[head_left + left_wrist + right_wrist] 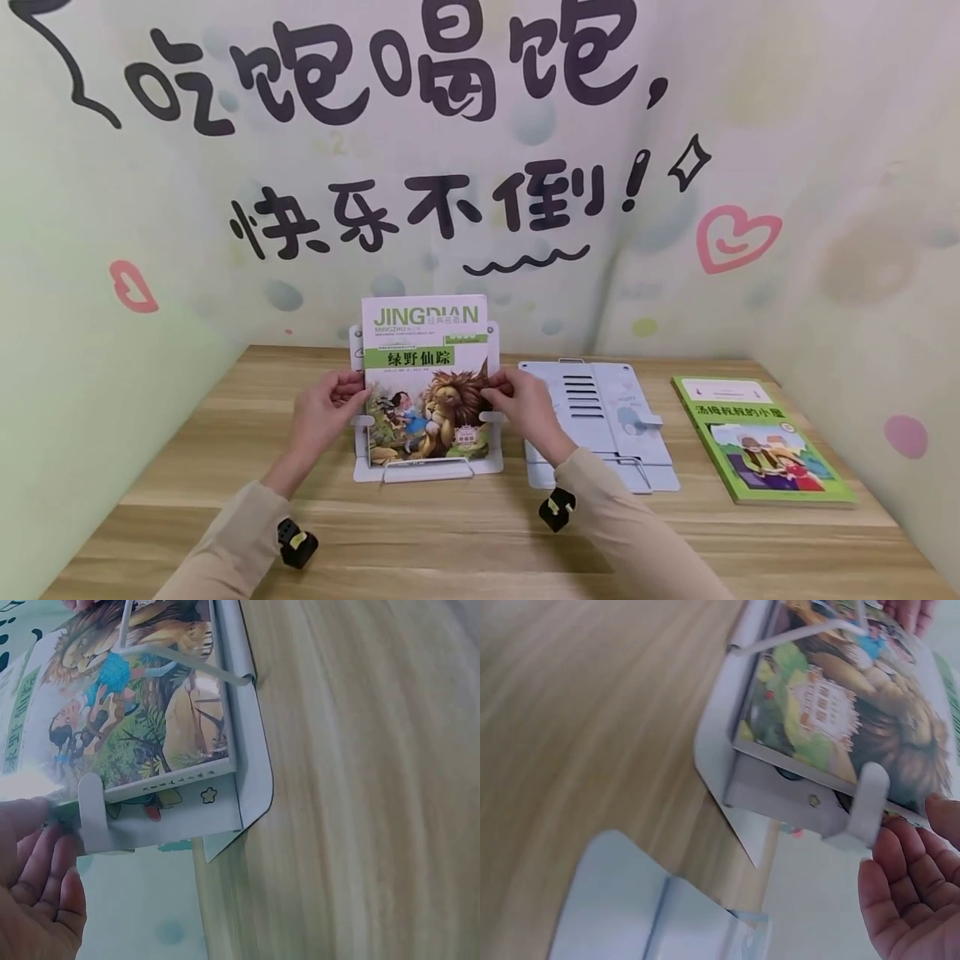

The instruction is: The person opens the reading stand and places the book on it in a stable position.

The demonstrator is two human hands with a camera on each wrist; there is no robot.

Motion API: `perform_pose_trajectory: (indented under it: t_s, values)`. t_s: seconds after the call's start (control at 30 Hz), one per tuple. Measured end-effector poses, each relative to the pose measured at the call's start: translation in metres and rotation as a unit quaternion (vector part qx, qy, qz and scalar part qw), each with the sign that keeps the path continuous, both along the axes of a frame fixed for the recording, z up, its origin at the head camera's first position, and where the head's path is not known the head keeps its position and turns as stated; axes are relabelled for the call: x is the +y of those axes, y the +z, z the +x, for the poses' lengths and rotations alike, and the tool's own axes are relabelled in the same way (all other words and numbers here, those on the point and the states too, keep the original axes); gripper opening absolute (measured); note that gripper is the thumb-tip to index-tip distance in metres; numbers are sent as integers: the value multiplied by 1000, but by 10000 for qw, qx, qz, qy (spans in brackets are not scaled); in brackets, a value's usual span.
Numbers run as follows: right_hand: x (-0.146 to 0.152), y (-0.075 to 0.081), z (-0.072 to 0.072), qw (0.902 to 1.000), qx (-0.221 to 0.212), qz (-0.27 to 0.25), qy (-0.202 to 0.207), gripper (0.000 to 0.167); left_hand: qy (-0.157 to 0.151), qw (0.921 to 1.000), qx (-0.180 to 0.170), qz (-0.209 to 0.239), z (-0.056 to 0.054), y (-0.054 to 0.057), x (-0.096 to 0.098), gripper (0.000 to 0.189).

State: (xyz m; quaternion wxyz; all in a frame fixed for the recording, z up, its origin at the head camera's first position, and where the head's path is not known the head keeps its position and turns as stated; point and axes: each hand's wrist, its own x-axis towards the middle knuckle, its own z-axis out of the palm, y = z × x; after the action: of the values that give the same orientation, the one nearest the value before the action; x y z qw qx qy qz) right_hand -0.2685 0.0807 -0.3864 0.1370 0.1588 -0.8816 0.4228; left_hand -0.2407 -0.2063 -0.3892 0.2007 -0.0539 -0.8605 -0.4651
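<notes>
A paperback book (420,321) with a lion and a child on its cover stands tilted back on a white metal book stand (361,458). In the head view, my left hand (324,410) pinches the book's left edge, and my right hand (528,408) pinches the right edge. Both wrist views show the thumb at the cover side and the fingers curled toward the back. Small side clips (93,810) of the stand reach the book's edges just below the hands. A wire holder (802,634) crosses the lower cover. The stand's back is hidden.
Right of the stand, a second, pale blue book stand (592,433) lies folded flat on the wooden table (450,550). Farther right lies a green-bordered book (768,442). A printed cloth backdrop (420,225) rises behind the table and along both sides.
</notes>
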Motion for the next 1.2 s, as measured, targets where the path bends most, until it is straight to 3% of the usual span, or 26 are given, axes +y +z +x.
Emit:
perform_pose_trajectory:
  t_s: [0.13, 0.23, 0.43, 0.63, 0.8, 1.1, 1.2]
  values:
    - [12, 5, -1, 9969, -423, -665, -45, 14, 157, 9978, 119, 625, 4, 0, 4, 35]
    - [27, 5, 0, 9886, -863, -1234, -51, 17, 200, 9935, 157, 1114, 10, 5, 12, 37]
    - [63, 1, 13, 9705, -1624, -1779, -134, 23, -277, 9815, -52, 1894, 25, 16, 47, 35]
    - [100, -5, 32, 9675, -1843, -1714, -252, 28, -1046, 9767, -201, 1861, 36, 7, 97, 35]
    - [129, -11, 45, 9687, -1879, -1565, -426, 29, -1667, 9649, -501, 1968, 42, -8, 137, 33]
    - [173, -17, 64, 9670, -2069, -1341, -638, 33, -2210, 9627, -724, 1383, 38, -27, 182, 33]
    - [184, -18, 69, 9687, -2072, -1138, -751, 33, -2349, 9585, -923, 1328, 36, -31, 194, 35]
